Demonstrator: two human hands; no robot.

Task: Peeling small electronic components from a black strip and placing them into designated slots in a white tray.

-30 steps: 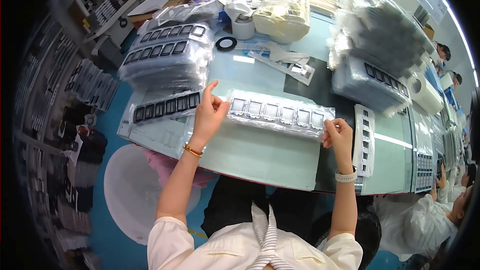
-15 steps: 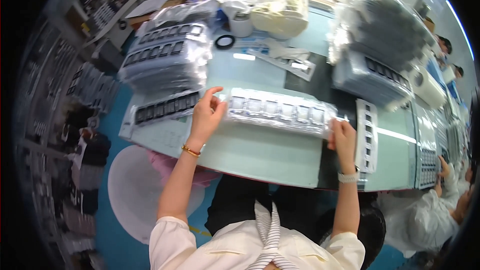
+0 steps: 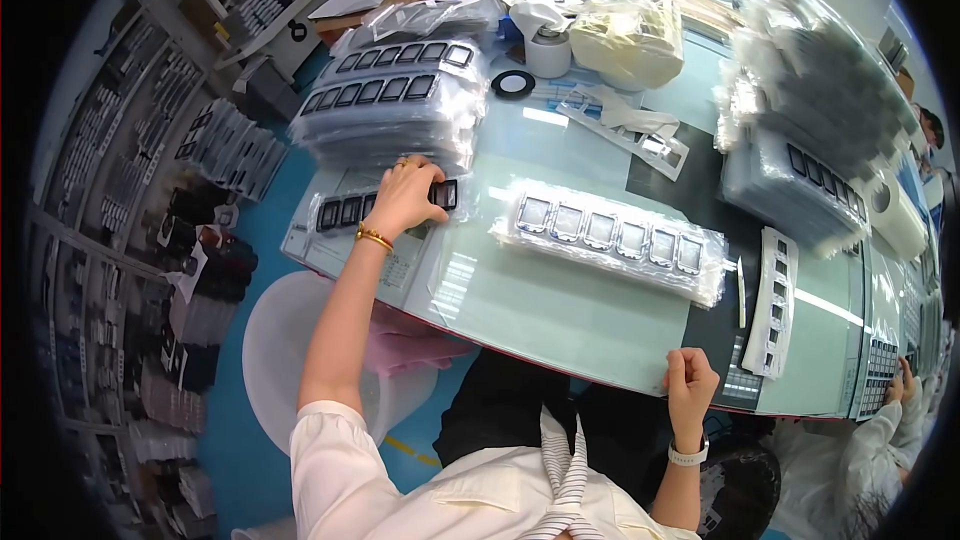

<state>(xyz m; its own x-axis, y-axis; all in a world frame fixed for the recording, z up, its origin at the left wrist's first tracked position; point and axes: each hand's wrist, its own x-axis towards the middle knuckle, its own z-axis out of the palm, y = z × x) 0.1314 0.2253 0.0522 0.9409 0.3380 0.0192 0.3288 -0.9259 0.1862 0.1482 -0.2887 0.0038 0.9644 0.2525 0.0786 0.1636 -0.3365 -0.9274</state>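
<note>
My left hand reaches over a plastic-wrapped strip of small black rectangular frames at the table's left side. Its thumb and fingers are spread apart around the strip's right end, which still lies flat. By the table's front edge, my right hand is curled into a loose fist, with nothing visible in it. Between the hands, a clear plastic pack with a row of rectangular frames lies on the glass-topped table, touched by neither hand.
Stacks of wrapped strips stand at the back left, taller bagged stacks at the right. A thin blade-like tool and a white strip with dark windows lie right of the pack. Below the left front edge stands a white bin.
My left hand has let go of the plastic pack and moved left to the black-frame strip. My right hand has left the pack's right end and drawn back toward the front edge.
</note>
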